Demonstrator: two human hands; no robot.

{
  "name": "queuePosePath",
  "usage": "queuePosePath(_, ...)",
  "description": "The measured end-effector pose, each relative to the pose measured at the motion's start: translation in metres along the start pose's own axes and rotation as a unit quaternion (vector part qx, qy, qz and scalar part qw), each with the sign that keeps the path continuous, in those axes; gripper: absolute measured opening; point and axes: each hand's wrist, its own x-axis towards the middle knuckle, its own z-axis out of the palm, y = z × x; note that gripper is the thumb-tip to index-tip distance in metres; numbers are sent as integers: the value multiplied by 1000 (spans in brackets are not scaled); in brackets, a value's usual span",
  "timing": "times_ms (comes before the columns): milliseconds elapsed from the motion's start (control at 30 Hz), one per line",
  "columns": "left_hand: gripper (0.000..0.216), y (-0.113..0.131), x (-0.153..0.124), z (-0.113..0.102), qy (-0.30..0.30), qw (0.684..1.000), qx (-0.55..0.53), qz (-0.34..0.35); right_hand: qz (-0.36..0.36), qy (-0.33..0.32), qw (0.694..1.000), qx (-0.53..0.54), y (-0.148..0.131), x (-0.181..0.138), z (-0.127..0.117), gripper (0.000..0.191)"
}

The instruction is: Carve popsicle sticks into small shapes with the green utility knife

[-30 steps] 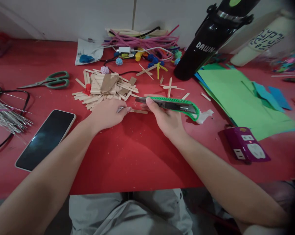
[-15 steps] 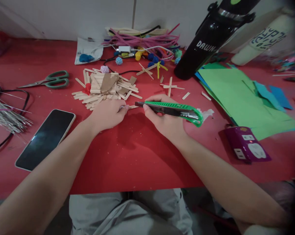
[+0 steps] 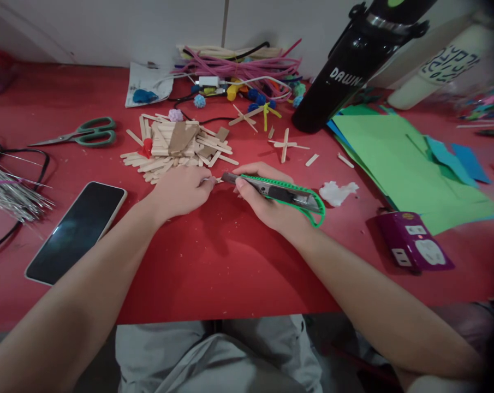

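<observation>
My left hand is closed on a small wooden stick, whose short end pokes out past the thumb and fingertips. In my right hand lies a green utility knife, gripped between thumb and fingers, its tip pointing left at the stick's end. Whether the blade touches the wood I cannot tell. Just behind my left hand is a pile of craft sticks with brown cardboard pieces on top. Sticks joined into a cross lie behind my right hand, near short cut pieces.
On the left are a phone, scissors and a bundle of silvery wires. A black bottle stands at the back right, beside green paper sheets. A purple power socket and crumpled white tissue lie at right.
My right hand has shifted slightly left and turned the knife, its handle end dropping lower and leftward. The white tissue is now more exposed. My left hand stays in place.
</observation>
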Motion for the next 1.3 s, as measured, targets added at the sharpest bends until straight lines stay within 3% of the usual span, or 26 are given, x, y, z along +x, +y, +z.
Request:
queuePosePath(500, 38, -3, 1, 3, 8, 1000, -1, 12, 20, -23, 998, -55, 0, -2, -1, 25)
queuePosePath(1300, 34, -1, 1, 3, 2, 1000, 22, -3, -39, -23, 999, -27, -3, 0, 8, 11)
